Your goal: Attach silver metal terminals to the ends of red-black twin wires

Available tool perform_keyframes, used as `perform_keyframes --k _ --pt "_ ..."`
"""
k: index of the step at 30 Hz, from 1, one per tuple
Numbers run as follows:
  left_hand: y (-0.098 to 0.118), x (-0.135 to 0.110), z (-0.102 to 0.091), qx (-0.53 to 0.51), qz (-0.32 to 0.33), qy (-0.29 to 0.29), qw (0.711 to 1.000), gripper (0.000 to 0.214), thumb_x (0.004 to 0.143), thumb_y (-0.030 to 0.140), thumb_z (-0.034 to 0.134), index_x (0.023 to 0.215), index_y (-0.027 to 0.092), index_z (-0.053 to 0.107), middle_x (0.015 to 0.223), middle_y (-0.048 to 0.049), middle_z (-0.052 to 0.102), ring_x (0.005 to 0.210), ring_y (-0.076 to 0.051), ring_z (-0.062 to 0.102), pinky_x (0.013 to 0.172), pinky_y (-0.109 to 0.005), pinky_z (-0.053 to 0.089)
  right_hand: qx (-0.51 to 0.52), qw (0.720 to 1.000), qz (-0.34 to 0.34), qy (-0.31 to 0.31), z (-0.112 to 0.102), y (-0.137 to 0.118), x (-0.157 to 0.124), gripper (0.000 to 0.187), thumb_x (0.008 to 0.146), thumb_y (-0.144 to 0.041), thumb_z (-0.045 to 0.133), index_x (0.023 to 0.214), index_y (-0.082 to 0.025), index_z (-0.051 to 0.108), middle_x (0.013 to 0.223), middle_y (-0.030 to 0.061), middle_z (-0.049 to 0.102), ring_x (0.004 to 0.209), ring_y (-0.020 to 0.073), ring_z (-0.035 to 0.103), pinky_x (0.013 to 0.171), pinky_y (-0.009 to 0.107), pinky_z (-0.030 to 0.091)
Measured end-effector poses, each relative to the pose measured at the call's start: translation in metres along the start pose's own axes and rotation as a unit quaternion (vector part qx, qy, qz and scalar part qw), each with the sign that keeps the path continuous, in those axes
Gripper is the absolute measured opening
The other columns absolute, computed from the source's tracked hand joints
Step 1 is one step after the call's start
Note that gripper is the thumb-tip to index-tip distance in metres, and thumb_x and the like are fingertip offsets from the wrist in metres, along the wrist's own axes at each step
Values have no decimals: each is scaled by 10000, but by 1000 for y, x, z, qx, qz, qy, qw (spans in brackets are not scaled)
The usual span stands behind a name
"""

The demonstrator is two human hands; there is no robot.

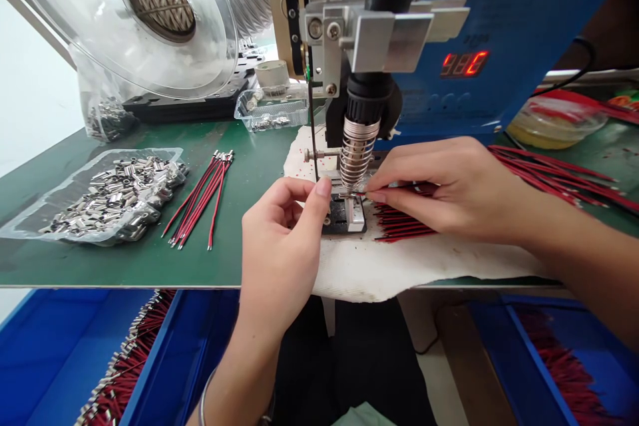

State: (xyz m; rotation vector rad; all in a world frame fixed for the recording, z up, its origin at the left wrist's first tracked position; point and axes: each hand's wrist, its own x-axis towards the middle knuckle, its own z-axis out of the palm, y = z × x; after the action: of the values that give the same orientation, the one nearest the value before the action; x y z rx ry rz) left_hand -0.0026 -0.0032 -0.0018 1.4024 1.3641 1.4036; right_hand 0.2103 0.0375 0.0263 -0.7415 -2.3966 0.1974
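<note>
My left hand (284,233) is closed at the left side of a small metal jig (355,215), thumb against forefinger. Whatever is between those fingertips is too small or hidden to name. From the right, my right hand (449,186) pinches a thin red and black wire, its end at the jig beneath the soldering iron (358,146) with a coil spring around it. A dark solder feed rod (313,126) comes down just left of the iron. Under my right hand lies a bundle of red and black wires (402,225) on a white cloth (364,269).
A plastic tray of small metal cylinders (120,196) and several wires with metal ends (202,196) lie on the left. Behind stand a clear fume hood (94,13) and a blue machine (519,6). Blue bins (174,346) hold wires below the table edge.
</note>
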Motion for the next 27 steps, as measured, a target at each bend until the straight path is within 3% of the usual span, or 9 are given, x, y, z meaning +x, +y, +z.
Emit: perform_keyframes --k 17,27 --pt "2 0 0 16 12 5 1000 320 907 466 735 743 197 679 618 18 527 529 -104 404 495 -255 332 -8 1000 -5 7 0 -1 0 167 972 -175 614 912 -258 746 842 13 745 726 177 684 670 320 520" --pt "2 0 3 6 13 14 1000 300 931 414 715 732 196 663 585 34 478 526 -98 385 507 -249 339 -38 998 -7 41 0 -3 -3 116 965 -203 661 938 -240 767 869 16 751 721 157 676 646 312 513"
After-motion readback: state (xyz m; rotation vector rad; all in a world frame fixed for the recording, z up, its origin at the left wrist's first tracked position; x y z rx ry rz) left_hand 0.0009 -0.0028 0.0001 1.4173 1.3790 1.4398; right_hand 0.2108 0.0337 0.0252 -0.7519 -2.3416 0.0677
